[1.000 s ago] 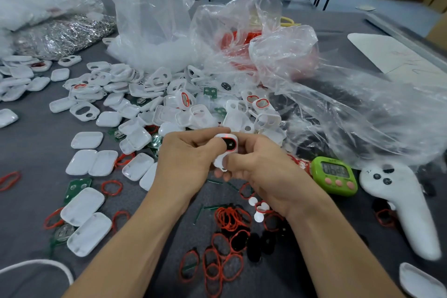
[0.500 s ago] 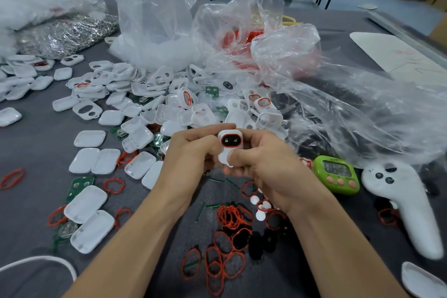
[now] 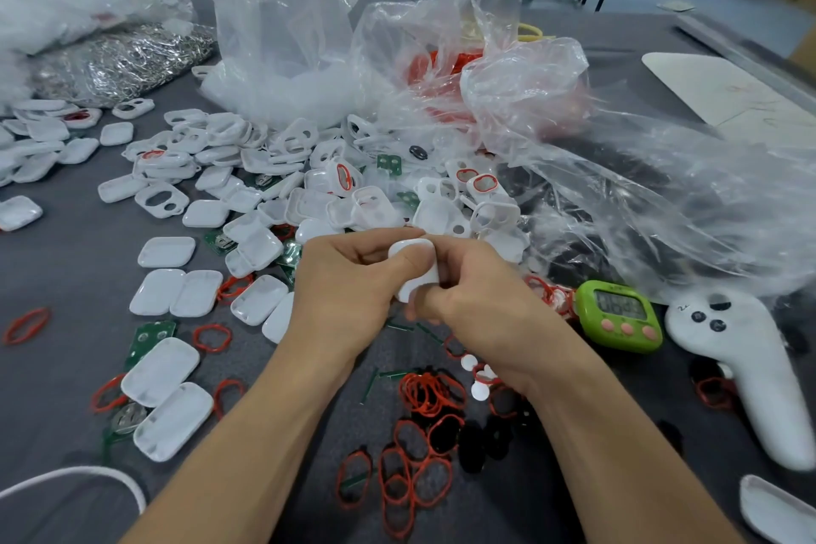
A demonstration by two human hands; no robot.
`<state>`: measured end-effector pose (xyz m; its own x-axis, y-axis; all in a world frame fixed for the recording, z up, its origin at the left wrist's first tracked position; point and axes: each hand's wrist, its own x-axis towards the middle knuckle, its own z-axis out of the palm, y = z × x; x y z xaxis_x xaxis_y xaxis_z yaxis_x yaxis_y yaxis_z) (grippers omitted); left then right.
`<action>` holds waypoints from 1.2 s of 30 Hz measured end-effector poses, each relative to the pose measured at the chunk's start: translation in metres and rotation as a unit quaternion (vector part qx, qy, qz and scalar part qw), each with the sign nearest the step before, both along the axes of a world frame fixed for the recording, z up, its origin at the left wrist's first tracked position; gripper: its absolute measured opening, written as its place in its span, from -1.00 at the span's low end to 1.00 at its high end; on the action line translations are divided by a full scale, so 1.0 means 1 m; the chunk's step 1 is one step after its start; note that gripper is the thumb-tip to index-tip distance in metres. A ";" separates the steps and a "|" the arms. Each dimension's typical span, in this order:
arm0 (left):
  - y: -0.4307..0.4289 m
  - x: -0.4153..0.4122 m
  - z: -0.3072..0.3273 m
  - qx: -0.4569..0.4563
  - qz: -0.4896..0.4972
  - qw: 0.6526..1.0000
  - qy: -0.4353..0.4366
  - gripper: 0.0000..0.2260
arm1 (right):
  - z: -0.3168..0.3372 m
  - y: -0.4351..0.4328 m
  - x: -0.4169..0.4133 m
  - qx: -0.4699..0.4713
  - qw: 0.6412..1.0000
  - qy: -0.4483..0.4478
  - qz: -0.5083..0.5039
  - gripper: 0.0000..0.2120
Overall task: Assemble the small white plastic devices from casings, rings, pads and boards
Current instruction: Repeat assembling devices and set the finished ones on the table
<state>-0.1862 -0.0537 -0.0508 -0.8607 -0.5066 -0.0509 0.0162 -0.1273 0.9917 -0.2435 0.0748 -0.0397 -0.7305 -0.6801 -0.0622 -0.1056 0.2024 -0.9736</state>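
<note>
Left hand (image 3: 344, 283): fingers curled round the left side of the white device (image 3: 419, 284), thumb laid across its face.
Right hand (image 3: 481, 305): fingers curled round the right side and lower end, thumb pressing beside the left thumb.
Device position: held between both hands above the bench (image 3: 66, 278), plain face up, just in front of the casing heap (image 3: 309, 199).
Step in hand: judged to be pressing the two casing halves shut.
Method: support the back with the fingers and press both thumbs evenly, working round the edge. Check that the seam closes all round.
Caution: uneven pressure may leave one corner open or pinch the ring inside.
Stock near the wrists: red rings (image 3: 435, 393) and black pads (image 3: 474, 442).
Stock to the left: green boards (image 3: 150, 336) among loose casings.
Right of the hands: green timer (image 3: 620, 316).
</note>
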 end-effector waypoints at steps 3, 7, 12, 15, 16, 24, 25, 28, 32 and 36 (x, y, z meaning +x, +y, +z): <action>0.000 -0.002 -0.002 -0.021 0.038 0.999 -0.004 -0.84 | -0.001 -0.003 0.002 -0.019 1.000 -0.006 0.022 -0.61; 0.002 -0.004 -0.004 -0.049 0.049 0.998 -0.008 -0.84 | 0.002 -0.006 0.004 -0.024 0.999 0.007 0.023 -0.66; 0.002 0.003 -0.003 0.022 -0.001 1.000 0.006 -0.90 | 0.009 -0.001 0.006 0.044 0.998 0.039 -0.026 -0.81; 0.006 0.008 -0.003 -0.026 0.010 0.999 0.018 -0.87 | 0.012 0.004 0.019 0.080 0.990 0.060 -0.099 -0.72; 0.007 0.010 -0.002 -0.056 0.020 0.998 0.024 -0.86 | 0.012 0.008 0.025 0.099 0.980 0.099 -0.142 -0.67; 0.031 0.025 0.000 -0.318 -0.018 0.948 0.013 -0.86 | 0.010 0.088 0.057 0.147 0.913 0.196 -0.327 -0.86; 0.030 0.025 0.000 -0.347 -0.016 0.938 0.013 -0.83 | 0.011 0.098 0.058 0.151 0.908 0.189 -0.343 -0.87; 0.027 0.023 -0.006 -0.378 -0.002 0.926 0.005 -0.86 | 0.009 0.114 0.060 0.188 0.901 0.181 -0.346 -0.90; 0.026 0.023 -0.012 -0.407 0.006 0.913 0.000 -0.92 | 0.007 0.119 0.067 0.247 0.879 0.204 -0.352 -0.81; 0.021 0.019 -0.006 -0.458 0.124 0.879 -0.032 -0.65 | 0.024 0.107 0.059 0.221 0.862 0.254 -0.379 -0.86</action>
